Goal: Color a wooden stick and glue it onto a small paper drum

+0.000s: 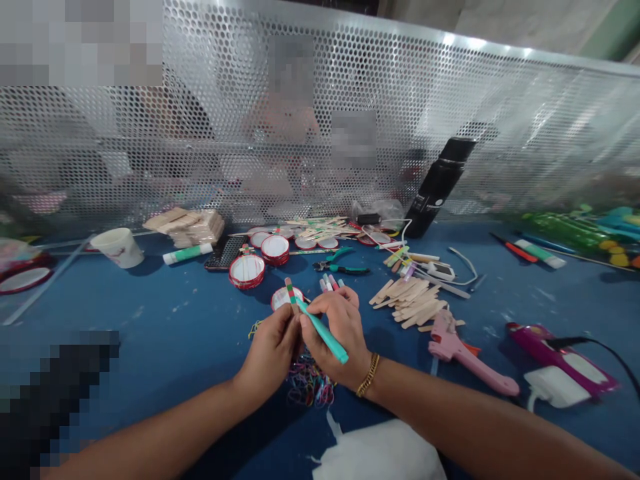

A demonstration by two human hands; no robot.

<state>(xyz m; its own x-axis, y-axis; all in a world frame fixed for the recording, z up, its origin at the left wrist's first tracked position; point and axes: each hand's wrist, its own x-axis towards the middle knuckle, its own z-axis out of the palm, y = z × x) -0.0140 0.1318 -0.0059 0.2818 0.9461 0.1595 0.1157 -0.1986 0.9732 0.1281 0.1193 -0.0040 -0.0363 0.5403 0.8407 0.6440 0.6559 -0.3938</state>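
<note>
Pinched upright in my left hand (267, 347) is a wooden craft stick (289, 285) with green and red bands near its top. My right hand (337, 330) is closed around a turquoise marker (327, 340), its tip end close to the stick. Just behind my fingers lies a round white disc with a red rim (283, 298), partly hidden. Beneath my hands sits a tangle of coloured threads (311, 383). Several capped markers (327, 283) lie beyond my right hand.
Loose craft sticks (413, 301), a pink glue gun (465, 357) and a purple power strip (565, 360) are at right. Pliers (343, 263), stacked discs (247, 271), a white cup (119, 248) and a tall black bottle (440, 190) stand farther back, before a perforated metal screen (225, 147).
</note>
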